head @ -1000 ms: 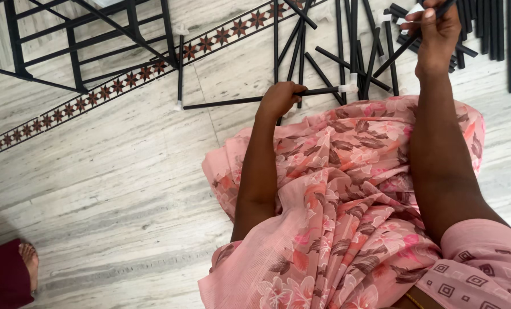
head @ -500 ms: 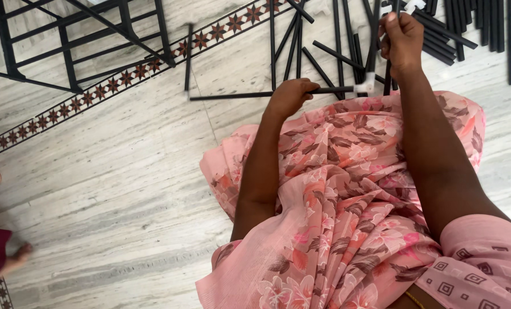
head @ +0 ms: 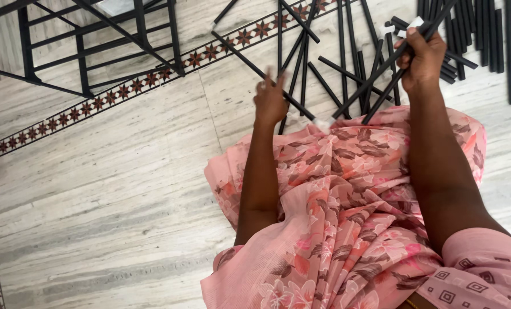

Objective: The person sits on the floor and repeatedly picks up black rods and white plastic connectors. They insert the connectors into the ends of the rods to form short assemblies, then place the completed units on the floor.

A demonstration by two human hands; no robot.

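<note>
Pink floral cloth (head: 352,217) covers the lap; bare marble floor (head: 106,194) lies open leftward. Left hand (head: 271,102), fingers spread, grasps one black rod (head: 249,63); right hand (head: 421,57) clenches several rods (head: 375,91). Beyond: a black metal frame (head: 83,51).

So the right hand (head: 422,57) is closed around a bunch of thin black metal rods (head: 381,80), maybe two or three, slanting down to the left from the fist, lower ends just over the edge of the pink floral cloth. One has a white tip near the cloth. The left hand (head: 271,102) is on another long thin black rod with a white end cap (head: 255,66), running diagonally across the pale marble floor, fingers a bit blurred.
</note>
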